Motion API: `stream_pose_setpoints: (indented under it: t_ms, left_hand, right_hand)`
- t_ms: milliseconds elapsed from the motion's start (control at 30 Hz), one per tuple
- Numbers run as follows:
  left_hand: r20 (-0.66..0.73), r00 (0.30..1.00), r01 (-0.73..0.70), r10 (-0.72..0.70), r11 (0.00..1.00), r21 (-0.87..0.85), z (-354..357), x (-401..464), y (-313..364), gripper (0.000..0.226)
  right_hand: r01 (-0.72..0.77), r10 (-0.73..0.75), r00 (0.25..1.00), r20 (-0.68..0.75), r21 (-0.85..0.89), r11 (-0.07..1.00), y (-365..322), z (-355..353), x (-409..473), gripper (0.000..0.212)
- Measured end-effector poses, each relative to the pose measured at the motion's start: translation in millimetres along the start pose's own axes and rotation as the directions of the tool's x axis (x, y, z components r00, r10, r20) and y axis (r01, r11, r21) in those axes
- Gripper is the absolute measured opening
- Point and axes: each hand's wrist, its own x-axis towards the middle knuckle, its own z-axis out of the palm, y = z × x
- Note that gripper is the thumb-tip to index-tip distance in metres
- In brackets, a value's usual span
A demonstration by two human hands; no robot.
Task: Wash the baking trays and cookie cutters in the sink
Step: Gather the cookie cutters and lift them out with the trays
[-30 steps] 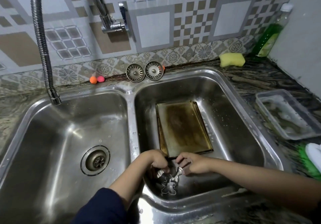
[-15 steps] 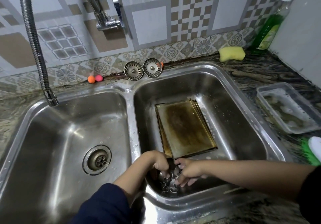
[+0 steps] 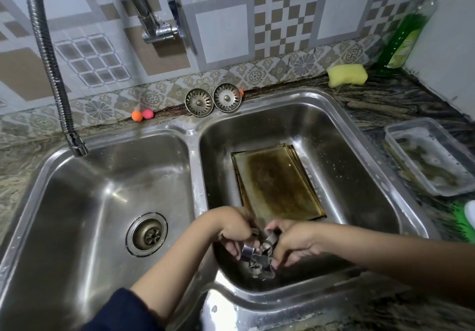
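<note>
My left hand (image 3: 235, 229) and my right hand (image 3: 293, 243) both close around metal cookie cutters (image 3: 259, 258) at the near edge of the right sink basin (image 3: 359, 176). My fingers cover much of the metal, so I cannot tell how many cutters there are; a lower one looks like a figure. Just beyond them the stained baking trays (image 3: 276, 184) lie flat on the basin floor, stacked so that only edges of the lower ones show. The left basin (image 3: 77, 215) holds only its drain (image 3: 146, 233), with the hose faucet (image 3: 77, 145) hanging over its far rim. On the dark marbled tabletop (image 3: 398, 104) sit a yellow sponge (image 3: 347, 75), a green soap bottle (image 3: 408, 30) and a clear tub (image 3: 431, 156) with murky contents I can't make out. A green-and-white object is cut off at the right edge. Patterned tiles back the sink.
</note>
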Motion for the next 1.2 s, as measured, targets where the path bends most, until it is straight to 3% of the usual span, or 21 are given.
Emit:
stream_pose_setpoints:
  t_ms: [167, 333, 467, 600, 667, 800, 933, 1033, 1200]
  left_hand:
    - [-0.159, 0.975, -0.175, 0.154, 0.976, -0.129, -16.4, -4.8, 26.4, 0.049]
    - [-0.327, 0.921, -0.266, 0.213, 0.956, -0.126, -8.6, 23.8, 35.4, 0.080]
    - [-0.398, 0.891, -0.294, 0.220, 0.946, -0.136, 5.0, 36.2, 32.0, 0.086]
    - [-0.547, 0.825, -0.230, 0.142, 0.968, -0.095, 10.6, 42.9, 22.4, 0.073]
    - [-0.591, 0.801, -0.198, 0.096, 0.974, -0.111, 12.3, 44.6, 15.8, 0.070]
    - [-0.583, 0.811, -0.183, 0.036, 0.964, -0.195, 16.6, 50.8, 6.7, 0.091]
    - [-0.493, 0.868, -0.217, 0.054, 0.935, -0.279, 21.1, 55.1, 8.3, 0.109]
    - [-0.476, 0.875, -0.244, 0.087, 0.929, -0.279, 23.7, 57.7, 10.6, 0.109]
    - [-0.478, 0.873, -0.262, 0.098, 0.921, -0.289, 21.8, 63.5, 9.8, 0.112]
  right_hand:
    - [0.100, -0.122, 0.969, -0.216, -0.110, 0.989, -12.6, -40.6, -2.6, 0.064]
    - [0.118, -0.190, 0.900, -0.393, -0.201, 0.973, -10.8, -57.8, 7.1, 0.067]
    - [0.083, -0.209, 0.864, -0.457, -0.281, 0.956, -0.4, -58.2, 15.7, 0.078]
    - [0.055, -0.205, 0.841, -0.501, -0.298, 0.953, 15.0, -72.0, 14.5, 0.096]
    - [0.065, -0.204, 0.802, -0.561, -0.257, 0.964, 21.0, -81.9, 12.1, 0.094]
    - [0.072, -0.153, 0.693, -0.705, -0.144, 0.987, 27.2, -97.9, 11.7, 0.073]
    - [0.084, -0.105, 0.715, -0.691, -0.063, 0.994, 32.1, -104.1, 24.6, 0.069]
    - [0.089, -0.103, 0.734, -0.671, -0.055, 0.995, 31.9, -103.6, 32.8, 0.069]
    - [0.125, -0.117, 0.703, -0.702, -0.041, 0.991, 29.8, -102.5, 41.3, 0.064]
